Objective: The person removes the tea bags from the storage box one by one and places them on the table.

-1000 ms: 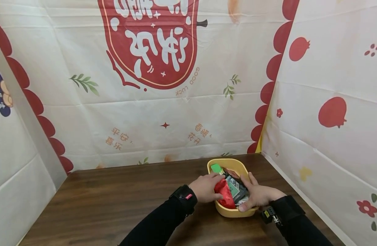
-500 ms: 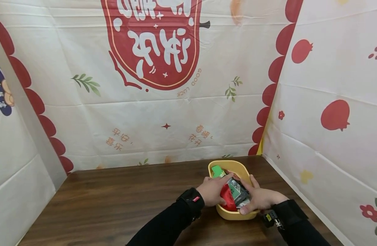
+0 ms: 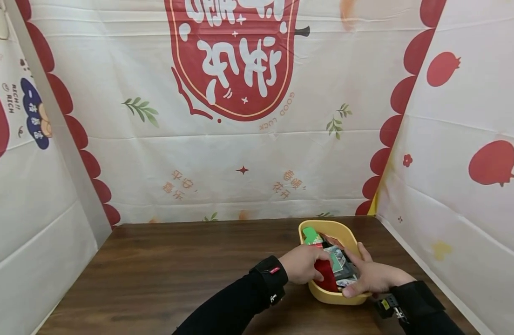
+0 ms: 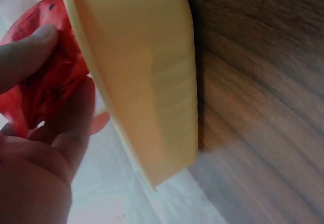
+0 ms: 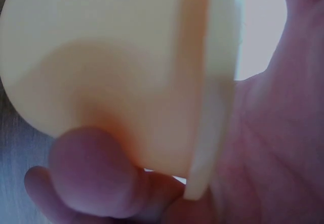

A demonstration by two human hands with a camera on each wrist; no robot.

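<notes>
A yellow plastic tub (image 3: 338, 299) stands at the right of the dark wooden table, filled with small packets. My left hand (image 3: 302, 264) reaches over its left side and pinches a shiny red packet (image 3: 326, 273) between thumb and fingers. In the left wrist view the crinkled red packet (image 4: 53, 64) rises at the tub's rim. My right hand (image 3: 380, 278) grips the tub's right side, thumb over the near rim. Fingertips (image 5: 93, 171) curl against the outer wall in the right wrist view. Beside the red packet lie a grey-and-green packet (image 3: 341, 265) and a bright green one (image 3: 310, 235).
The wooden table (image 3: 190, 270) stretches away to the left of the tub. A printed white cloth (image 3: 240, 153) hangs along the back, and a side panel (image 3: 454, 218) stands close past my right hand.
My left fingers have closed from spread over the packets to a pinch on the red packet. My right hand stays on the tub. The whole head view has shifted, placing the tub further right.
</notes>
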